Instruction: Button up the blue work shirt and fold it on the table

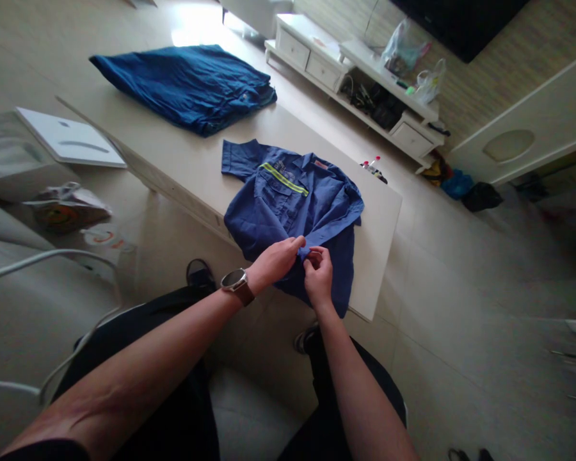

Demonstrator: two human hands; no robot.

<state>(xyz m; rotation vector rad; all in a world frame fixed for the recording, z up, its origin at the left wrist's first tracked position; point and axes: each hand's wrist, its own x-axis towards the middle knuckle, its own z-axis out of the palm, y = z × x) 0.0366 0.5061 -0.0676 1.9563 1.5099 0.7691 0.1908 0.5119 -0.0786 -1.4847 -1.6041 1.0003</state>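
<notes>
Both hands pinch the near hem of the blue work shirt [288, 205], which lies flat on the table [192, 166]. The left hand [276, 259] and right hand [318, 272] nearly touch, their 2 sets of fingers closed on the same fold (cloth hangs just below them), keeping the edge taut.

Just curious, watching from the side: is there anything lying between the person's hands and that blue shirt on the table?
Nothing visible. The left hand and right hand already pinch the near hem of the blue work shirt, which lies on the white table. The folded blue garment lies apart at the far end.
</notes>
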